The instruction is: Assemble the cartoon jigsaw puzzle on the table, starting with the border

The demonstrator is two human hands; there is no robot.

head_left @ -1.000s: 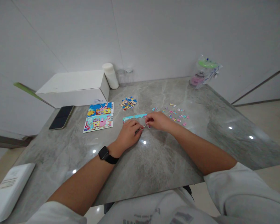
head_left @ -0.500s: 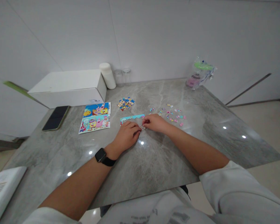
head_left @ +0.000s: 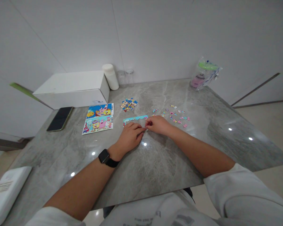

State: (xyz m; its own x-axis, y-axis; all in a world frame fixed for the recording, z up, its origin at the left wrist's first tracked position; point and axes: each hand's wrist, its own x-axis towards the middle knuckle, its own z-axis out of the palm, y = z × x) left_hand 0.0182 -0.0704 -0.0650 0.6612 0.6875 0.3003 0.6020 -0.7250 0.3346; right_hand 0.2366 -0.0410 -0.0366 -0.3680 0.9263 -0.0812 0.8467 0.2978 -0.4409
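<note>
A partly joined jigsaw puzzle [head_left: 135,118] lies in front of me, showing a light-blue top strip and a red left edge. Its lower part is hidden under my hands. My left hand [head_left: 130,137], with a black watch on the wrist, rests over it with fingers curled and thumb close to the fingertips, holding it at its lower right. My right hand [head_left: 158,124] meets it from the right, thumb and fingers pinched on a small pale jigsaw piece [head_left: 146,129] that is mostly hidden. Several loose jigsaw pieces [head_left: 179,122] are scattered right of my hands.
A heap of puzzle pieces [head_left: 128,104] lies beyond the puzzle. Two cartoon picture cards [head_left: 97,125] and a phone [head_left: 60,119] lie left. Behind stand a white box [head_left: 73,97], a white bottle [head_left: 111,77] and two glasses [head_left: 130,78]. A plastic bag [head_left: 204,75] stands back right.
The whole view has shifted slightly, so everything appears a little further right. My fingers have moved slightly at the small piece, and less of it shows between my hands.
</note>
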